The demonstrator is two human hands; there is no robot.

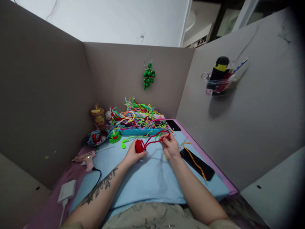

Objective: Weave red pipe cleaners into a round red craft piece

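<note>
My left hand [132, 154] is closed around a small red ball-shaped piece [139, 146] made of wound pipe cleaner. A red pipe cleaner strand [154, 138] runs from that ball to my right hand [169, 147], whose fingers pinch its far end. Both hands hover over a light blue mat [147, 178]. Just behind them lies a blue tray [140, 131] heaped with several coloured pipe cleaners [137, 115]. A green pipe cleaner [133, 138] lies between the tray and my hands.
A pink glue gun [85, 158] and a white charger [67, 190] sit at the left. A bowl [95, 138], a green figure [114, 136] and a jar [98, 115] stand behind. A black bar [197, 163] with an orange strand lies right. Cardboard walls enclose the desk; a green ornament [149, 76] hangs at back.
</note>
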